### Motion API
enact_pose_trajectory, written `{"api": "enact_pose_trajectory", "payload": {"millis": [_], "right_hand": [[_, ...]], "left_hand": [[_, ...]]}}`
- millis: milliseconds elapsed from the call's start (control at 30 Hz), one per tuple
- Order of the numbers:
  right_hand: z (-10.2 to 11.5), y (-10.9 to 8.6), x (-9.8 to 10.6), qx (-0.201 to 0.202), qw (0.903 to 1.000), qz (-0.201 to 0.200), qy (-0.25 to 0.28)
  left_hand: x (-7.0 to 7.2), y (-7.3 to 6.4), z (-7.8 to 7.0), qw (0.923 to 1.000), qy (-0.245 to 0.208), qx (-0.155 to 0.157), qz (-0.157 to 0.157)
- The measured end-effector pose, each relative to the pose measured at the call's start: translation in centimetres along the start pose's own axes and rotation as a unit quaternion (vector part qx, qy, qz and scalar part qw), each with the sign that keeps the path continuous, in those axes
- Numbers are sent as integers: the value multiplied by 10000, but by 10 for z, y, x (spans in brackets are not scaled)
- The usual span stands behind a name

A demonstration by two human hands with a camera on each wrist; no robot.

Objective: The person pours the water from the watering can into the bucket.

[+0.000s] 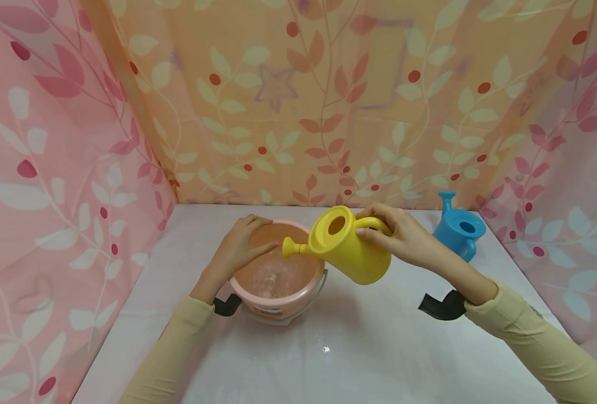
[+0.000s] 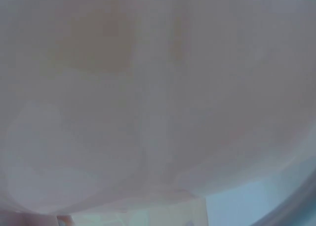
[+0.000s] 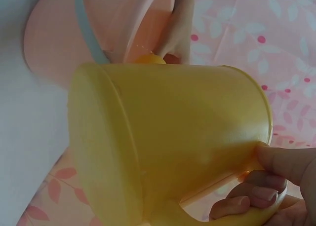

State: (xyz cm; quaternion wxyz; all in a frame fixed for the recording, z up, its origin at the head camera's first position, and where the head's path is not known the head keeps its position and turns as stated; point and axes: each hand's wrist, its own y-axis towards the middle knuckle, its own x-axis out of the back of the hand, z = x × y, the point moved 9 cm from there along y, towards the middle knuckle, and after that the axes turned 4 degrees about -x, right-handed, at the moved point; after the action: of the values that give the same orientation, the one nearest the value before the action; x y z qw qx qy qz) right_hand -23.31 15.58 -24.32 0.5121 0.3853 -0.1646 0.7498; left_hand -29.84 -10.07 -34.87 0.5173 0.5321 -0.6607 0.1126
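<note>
My right hand (image 1: 404,233) grips the handle of a yellow watering can (image 1: 356,252), its fingers curled through the loop in the right wrist view. The can is tilted left, its spout over a pink bucket (image 1: 290,297). Fine drops show near the spout's rose, and water in the bucket is rippled and splashing. My left hand (image 1: 238,244) holds the bucket's far left rim, thumb on the inner side. The left wrist view is filled by a blurred pale surface, so the fingers are hidden there.
A blue watering can (image 1: 457,233) stands at the back right of the white table (image 1: 379,348). A small wet spot (image 1: 326,349) glints in front of the bucket. Patterned cloth walls (image 1: 303,112) rise at the back and both sides.
</note>
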Motion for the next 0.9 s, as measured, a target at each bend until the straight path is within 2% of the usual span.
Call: {"api": "enact_pose_trajectory", "payload": {"millis": [367,900], "right_hand": [[-3,0,0,-70,10000,8,40],[-1,3,0,35,10000,32,79]], "left_hand": [[2,1,-2,10000,-62,-20,-65],[3,0,-2,9999,-71,-35,-96]]}}
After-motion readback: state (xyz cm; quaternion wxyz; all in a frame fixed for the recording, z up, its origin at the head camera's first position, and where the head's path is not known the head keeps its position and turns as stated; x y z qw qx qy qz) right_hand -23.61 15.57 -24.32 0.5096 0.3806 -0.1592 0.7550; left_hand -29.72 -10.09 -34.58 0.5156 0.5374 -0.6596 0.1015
